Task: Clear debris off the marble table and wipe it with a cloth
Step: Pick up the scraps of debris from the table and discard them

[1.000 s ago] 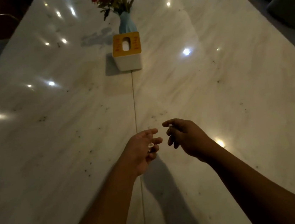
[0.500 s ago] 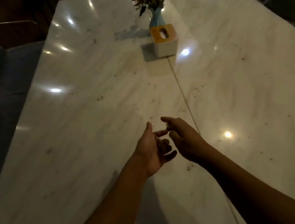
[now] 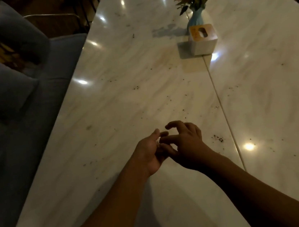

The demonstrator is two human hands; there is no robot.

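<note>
Head view: marble table [image 3: 124, 97], glossy white slab with grey veining, rounded corners and a straight seam [image 3: 218, 95], carries debris [image 3: 218, 139] as fine dark specks scattered across the surface, densest just right of the hands. Left hand [image 3: 149, 155] is palm-up above the near slab, thumb straight and fingers hidden; right hand [image 3: 188, 144] is arched over it with fingers bent and thumb dipping into that palm, but I cannot tell whether either holds anything. Far along the seam are a cube tissue box [image 3: 203, 39] with an oval slot and a blue vase [image 3: 196, 18].
</note>
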